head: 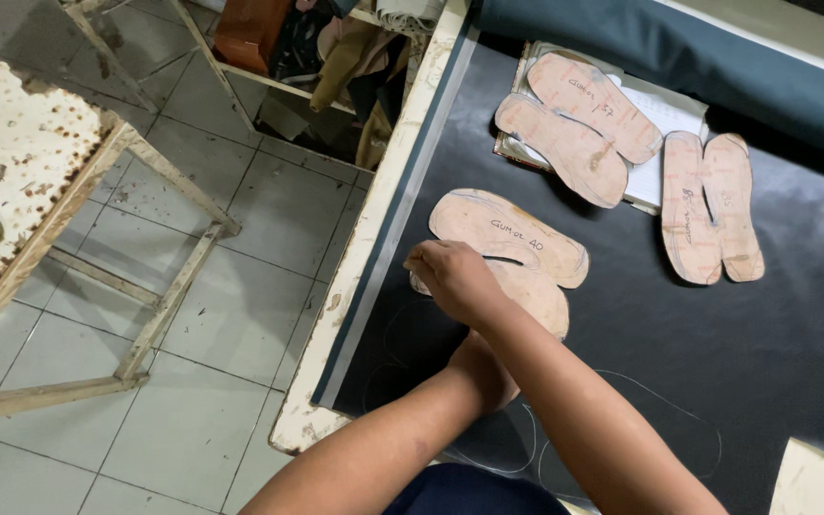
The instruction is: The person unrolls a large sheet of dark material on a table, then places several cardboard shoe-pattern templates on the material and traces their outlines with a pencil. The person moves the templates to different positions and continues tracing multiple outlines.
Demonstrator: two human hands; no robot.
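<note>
Left hand (482,374) tucked under right forearm, grip unreadable; right hand (452,278) pressing flat, unclenched, on cardboard sole template (512,234), dark sheet (717,324) underneath.

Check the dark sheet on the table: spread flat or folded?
Spread flat. The dark sheet lies smooth across the table, with sole patterns resting level on it.

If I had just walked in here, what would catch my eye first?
Probably the tan sole-shaped cardboard templates spread over the dark sheet on the worktable, two more pairs lying toward its far right. At the sheet's left edge the person's crossed arms meet: the right hand presses on the nearest template, the left hand tucked beneath that arm. Faint traced outlines show on the sheet nearby.
</note>
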